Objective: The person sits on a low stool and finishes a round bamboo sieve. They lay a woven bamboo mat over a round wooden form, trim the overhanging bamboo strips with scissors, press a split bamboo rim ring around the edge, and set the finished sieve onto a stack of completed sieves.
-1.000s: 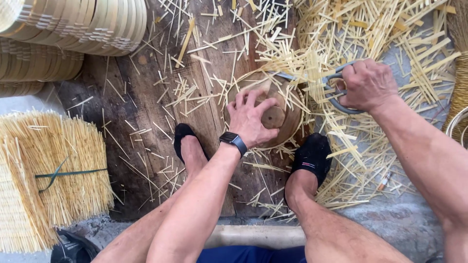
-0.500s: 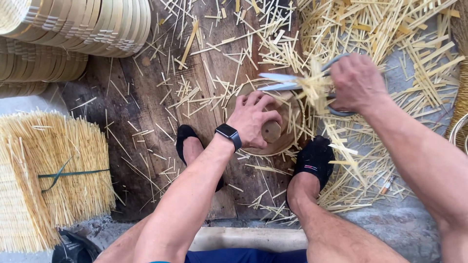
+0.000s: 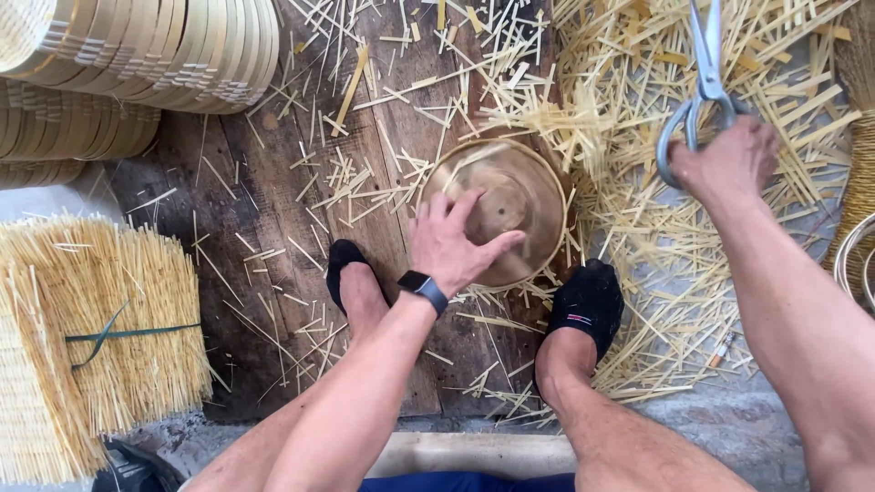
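Feet [image 3: 583, 305] brace either side of the tray [image 3: 497, 210] on the board [image 3: 264, 273]; left hand [image 3: 451, 241] lies spread on it, steadying it. Beyond it rightward, right hand [image 3: 725, 164] grips raised shears [image 3: 702, 82], clear of the rim.

A round basket [image 3: 497, 214] sits on the plank floor [image 3: 273, 273] between two feet, the left hand [image 3: 456, 241] on it. Scissors [image 3: 702, 87] hang in the right hand [image 3: 725, 164] over cut strips [image 3: 638, 228] at right. Stacked hoops [image 3: 155, 55] lie upper left, bundled sticks [image 3: 91, 337] lower left.
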